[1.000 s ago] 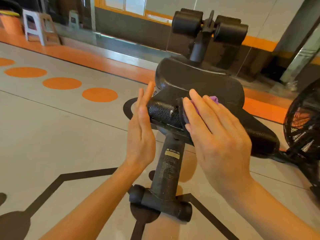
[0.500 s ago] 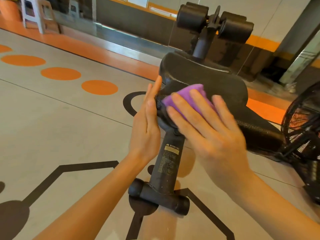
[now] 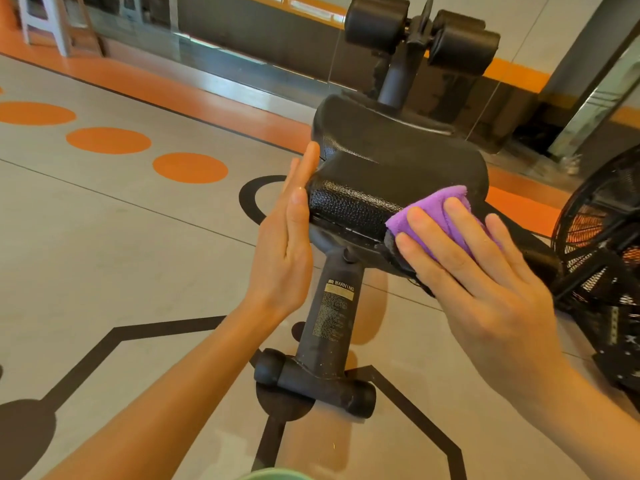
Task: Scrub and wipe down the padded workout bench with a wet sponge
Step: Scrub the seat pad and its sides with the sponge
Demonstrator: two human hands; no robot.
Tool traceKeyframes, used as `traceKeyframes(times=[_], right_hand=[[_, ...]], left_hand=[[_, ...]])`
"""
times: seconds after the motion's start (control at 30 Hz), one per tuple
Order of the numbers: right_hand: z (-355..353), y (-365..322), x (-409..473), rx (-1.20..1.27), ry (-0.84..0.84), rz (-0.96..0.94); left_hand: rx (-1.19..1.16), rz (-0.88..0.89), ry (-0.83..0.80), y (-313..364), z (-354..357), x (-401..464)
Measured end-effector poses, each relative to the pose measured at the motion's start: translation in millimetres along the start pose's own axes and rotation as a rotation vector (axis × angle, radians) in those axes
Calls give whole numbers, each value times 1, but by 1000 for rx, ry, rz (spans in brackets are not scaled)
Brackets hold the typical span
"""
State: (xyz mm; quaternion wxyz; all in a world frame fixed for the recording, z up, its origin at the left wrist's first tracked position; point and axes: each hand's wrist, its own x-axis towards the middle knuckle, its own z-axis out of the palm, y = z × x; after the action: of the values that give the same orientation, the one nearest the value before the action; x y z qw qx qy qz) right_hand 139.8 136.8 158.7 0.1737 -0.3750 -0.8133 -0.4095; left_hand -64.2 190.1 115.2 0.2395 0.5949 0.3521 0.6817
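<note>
My right hand (image 3: 485, 271) flat, fingers spread, pressing purple sponge (image 3: 440, 209) on near right corner of pad (image 3: 391, 168). My left hand (image 3: 287, 244) flat, fingers together, bracing left edge. Keep pressure even; overlap strokes, follow seam.

Only 1 view covered the scene, a wide-angle camera worn on the person's head that looked forward and steeply down, so both forearms ran up from the bottom edge toward the frame's middle. It sat close above the padded bench (image 3: 398, 168), whose near end, with the left hand (image 3: 284, 244) and the right hand (image 3: 485, 282) at it, filled the centre, while the bench's support post (image 3: 334, 317) and foot bar dropped away toward the floor (image 3: 104, 254) below. Farther off the view faced the far wall (image 3: 263, 32) along the top edge, with a fan (image 3: 602, 237) cut off at the right border, and straight lines bowed near the margins.
</note>
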Motion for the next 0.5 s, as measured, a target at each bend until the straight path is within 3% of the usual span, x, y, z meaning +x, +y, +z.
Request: traceKeyframes(times=[0.13,0.23,0.4,0.5], right_hand=[[11,-40,55,37,98,90],[16,-47,73,87,94,19],[0,27,-50,-91,-12,1],[-2,29,-61,-76,16,110]], left_hand=[[-39,-16,7,2,4,-3],[-25,-50,44,-1,5,-5],[154,91,32,6,-3,-2],[310,221,29,9,2,-4]])
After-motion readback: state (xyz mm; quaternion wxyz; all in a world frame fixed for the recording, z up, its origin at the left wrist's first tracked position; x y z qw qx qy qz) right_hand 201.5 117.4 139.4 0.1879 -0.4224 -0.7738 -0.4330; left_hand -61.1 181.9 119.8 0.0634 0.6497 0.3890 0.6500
